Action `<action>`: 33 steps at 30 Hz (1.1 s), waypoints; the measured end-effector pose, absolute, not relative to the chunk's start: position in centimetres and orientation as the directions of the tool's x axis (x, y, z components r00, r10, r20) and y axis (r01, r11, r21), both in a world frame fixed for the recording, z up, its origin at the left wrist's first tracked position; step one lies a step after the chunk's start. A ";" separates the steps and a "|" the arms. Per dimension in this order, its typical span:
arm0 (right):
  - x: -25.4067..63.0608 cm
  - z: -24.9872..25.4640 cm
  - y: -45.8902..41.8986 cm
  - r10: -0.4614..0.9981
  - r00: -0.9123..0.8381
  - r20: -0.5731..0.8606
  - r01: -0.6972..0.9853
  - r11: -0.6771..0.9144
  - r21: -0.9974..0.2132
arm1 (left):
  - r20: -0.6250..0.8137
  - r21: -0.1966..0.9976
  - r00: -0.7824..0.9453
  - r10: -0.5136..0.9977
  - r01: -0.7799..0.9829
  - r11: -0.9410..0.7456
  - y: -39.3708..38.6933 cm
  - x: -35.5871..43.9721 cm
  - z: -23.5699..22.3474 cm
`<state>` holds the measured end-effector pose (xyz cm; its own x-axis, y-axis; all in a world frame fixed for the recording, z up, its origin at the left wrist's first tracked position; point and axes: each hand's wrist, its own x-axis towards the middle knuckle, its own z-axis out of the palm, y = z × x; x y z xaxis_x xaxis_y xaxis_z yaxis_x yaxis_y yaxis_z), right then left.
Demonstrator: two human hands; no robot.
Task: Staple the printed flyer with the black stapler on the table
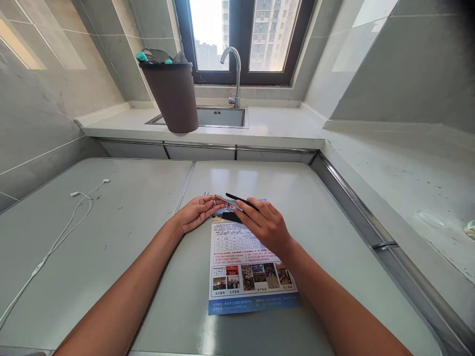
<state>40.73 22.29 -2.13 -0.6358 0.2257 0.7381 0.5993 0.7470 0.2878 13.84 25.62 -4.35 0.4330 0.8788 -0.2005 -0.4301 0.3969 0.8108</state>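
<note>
Over a printed leaflet (pixel 247 257), my two hands meet at a thin, flat, phone-like slab with a silver edge (pixel 225 200). My left hand (pixel 198 212), palm partly up, pinches its left end between thumb and fingers. From the right, my right hand (pixel 265 225) grips the other end, palm down, fingers closed. A thin black piece (pixel 237 199) sticks out under the right fingertips, slightly apart from the silver edge. Another black flat part (pixel 230 216) shows just below; whether it joins the slab I cannot tell. The right fingers hide much of the slab.
A white cable (pixel 55 244) lies on the pale table (pixel 156 287) at left. Behind stand a counter with a sink (pixel 222 117), a tap (pixel 237 74) and a brown bin (pixel 172 96) at the sink's left. A metal-trimmed ledge (pixel 356 217) borders the right side.
</note>
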 end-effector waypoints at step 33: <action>40.3 -2.0 21.7 0.610 -0.241 0.755 0.557 0.724 -0.407 | 0.061 0.983 0.465 0.883 -0.182 0.028 23.1 17.6 -3.7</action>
